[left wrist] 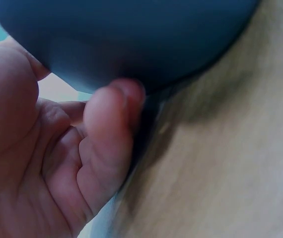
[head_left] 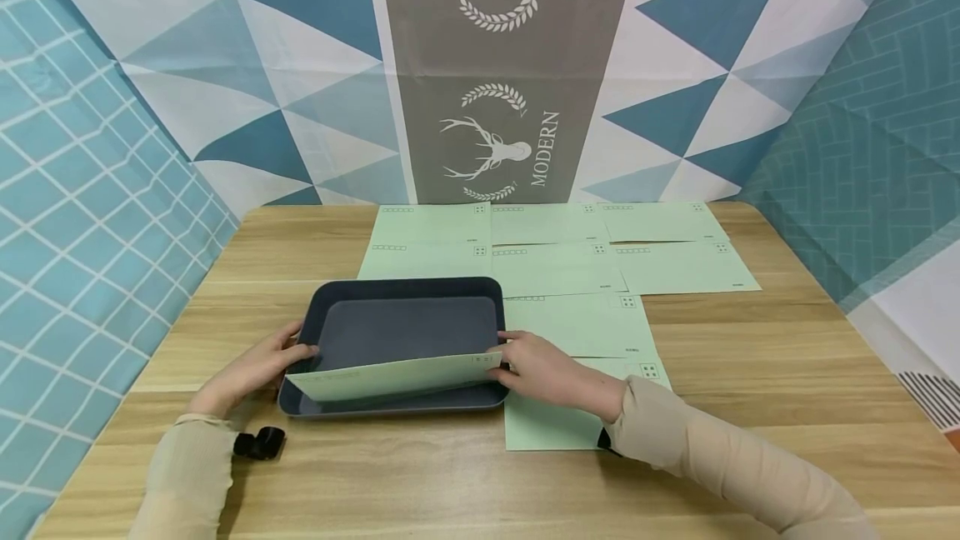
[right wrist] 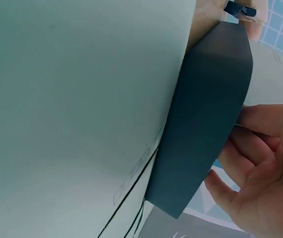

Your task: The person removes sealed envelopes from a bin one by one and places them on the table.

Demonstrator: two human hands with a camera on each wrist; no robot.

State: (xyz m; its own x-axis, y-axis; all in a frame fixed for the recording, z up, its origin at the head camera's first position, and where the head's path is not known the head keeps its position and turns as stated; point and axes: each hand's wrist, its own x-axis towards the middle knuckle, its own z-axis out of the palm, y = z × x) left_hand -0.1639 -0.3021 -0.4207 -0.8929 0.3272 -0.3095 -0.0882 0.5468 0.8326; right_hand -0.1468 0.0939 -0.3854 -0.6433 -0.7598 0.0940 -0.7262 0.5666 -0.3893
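A pale green envelope (head_left: 397,382) stands tilted on its long edge across the front of a dark grey tray (head_left: 412,332). My right hand (head_left: 543,369) pinches the envelope's right end at the tray's right rim. In the right wrist view that hand's (right wrist: 268,163) fingers lie beside the tray's outer wall (right wrist: 201,109). At the left rim, my left hand (head_left: 251,369) grips the tray's edge near the envelope's left end. The left wrist view has curled fingers (left wrist: 106,134) against the tray's outer side (left wrist: 131,39); the thumb tip is hidden.
Several flat green envelopes (head_left: 555,267) lie in rows behind the tray and on its right, some overlapping. One envelope (head_left: 551,419) lies beneath my right forearm. A black strap-like piece (head_left: 260,443) is by my left wrist. Patterned cloth (head_left: 495,140) stands behind the wooden table (head_left: 375,482).
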